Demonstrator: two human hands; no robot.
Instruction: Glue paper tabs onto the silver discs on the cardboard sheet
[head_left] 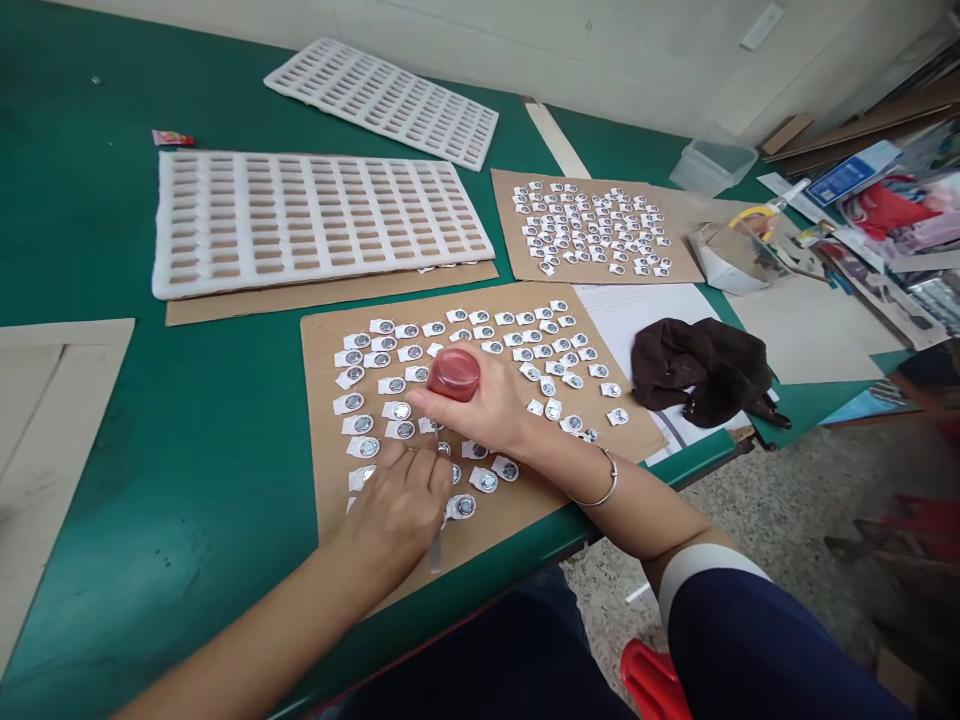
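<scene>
My right hand (484, 405) is closed around an object with a rounded red top (454, 374); its lower part is hidden by my fingers and thumb. My left hand (401, 500) lies just below it, fingers bent and pressed together, over the brown cardboard sheet (330, 370). From under those fingers a thin pale strip (436, 553) sticks out toward me. Around both hands, small white tabs with round silvery discs lie in loose rows, among them a tab (484, 480) near my left fingers and another tab (363, 447) to the left. My left fingertips are hidden.
A white slotted foam tray (247, 225) rests on cardboard behind, with a second foam tray (382, 98) farther back. Another cardboard sheet (517, 262) bears many similar tabs. To the right are a dark cloth (697, 370), a plastic bag (739, 255) and a clear box (712, 160).
</scene>
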